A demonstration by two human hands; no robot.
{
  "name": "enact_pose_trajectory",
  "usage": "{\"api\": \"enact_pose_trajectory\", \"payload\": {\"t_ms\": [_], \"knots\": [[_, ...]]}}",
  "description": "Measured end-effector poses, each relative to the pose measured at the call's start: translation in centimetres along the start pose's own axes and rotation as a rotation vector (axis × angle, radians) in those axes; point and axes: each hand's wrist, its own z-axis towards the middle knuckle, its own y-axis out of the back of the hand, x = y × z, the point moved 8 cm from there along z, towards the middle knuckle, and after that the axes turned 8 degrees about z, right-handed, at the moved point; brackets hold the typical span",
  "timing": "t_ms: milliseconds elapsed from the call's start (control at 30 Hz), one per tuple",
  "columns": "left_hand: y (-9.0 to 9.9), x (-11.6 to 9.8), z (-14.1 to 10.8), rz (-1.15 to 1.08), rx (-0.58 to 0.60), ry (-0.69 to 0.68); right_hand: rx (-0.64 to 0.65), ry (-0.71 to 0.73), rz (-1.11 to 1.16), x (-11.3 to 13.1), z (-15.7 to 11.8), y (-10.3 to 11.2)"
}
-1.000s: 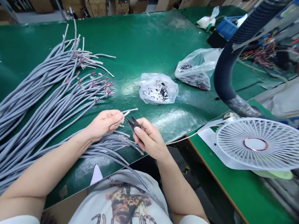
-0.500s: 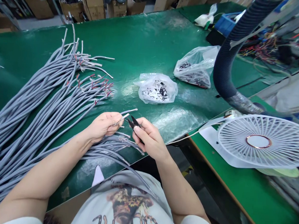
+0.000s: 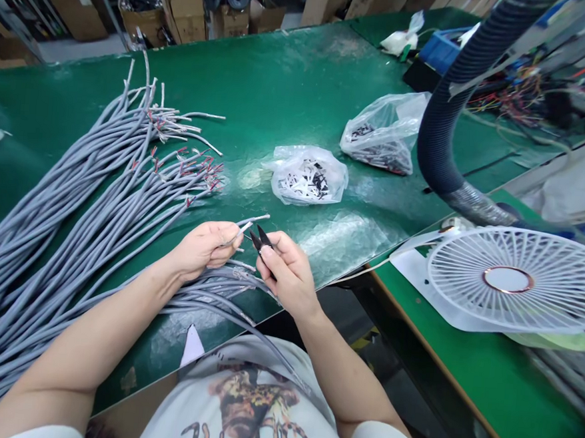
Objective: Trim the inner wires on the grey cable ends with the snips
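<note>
Snips (image 3: 262,245) have tipped a touch more upright in the right hand (image 3: 289,267) since half a second ago, and that's nearly the only shift; everything else has barely stirred. Small adjustment, I'd judge, with the work staying on the same cable end (image 3: 245,228).

Take the small clear bag of black and white bits (image 3: 309,177) as the marker. Far left of it, gray cables (image 3: 76,156) fan across the green table (image 3: 262,77), red wires (image 3: 189,202) showing at many tips. On the near side, left of that bag, the left hand (image 3: 211,244) pinches the cable end tightly between thumb and fingers, pale tip poking toward the blades (image 3: 262,236). Is the second cable (image 3: 260,219) above gripped too? Can't tell. Directly on the bag's near side, the right hand curls closely round the snips, blades parted, tips just beside the cable end; contact can't be made out. Right of the small bag and farther back sits a bigger clear bag (image 3: 381,135), then a corrugated hose (image 3: 435,132), and, nearer, a white fan (image 3: 507,279).
</note>
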Motion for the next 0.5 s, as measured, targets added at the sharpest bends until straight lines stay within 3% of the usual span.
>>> {"api": "enact_pose_trajectory", "payload": {"t_ms": [333, 500], "knots": [[-0.1, 0.3, 0.2, -0.018, 0.004, 0.018, -0.052, 0.091, 0.104, -0.3, 0.7, -0.6], [-1.4, 2.1, 0.2, 0.049, 0.108, 0.106, -0.286, 0.399, 0.145, 5.4, 1.0, 3.2]]}}
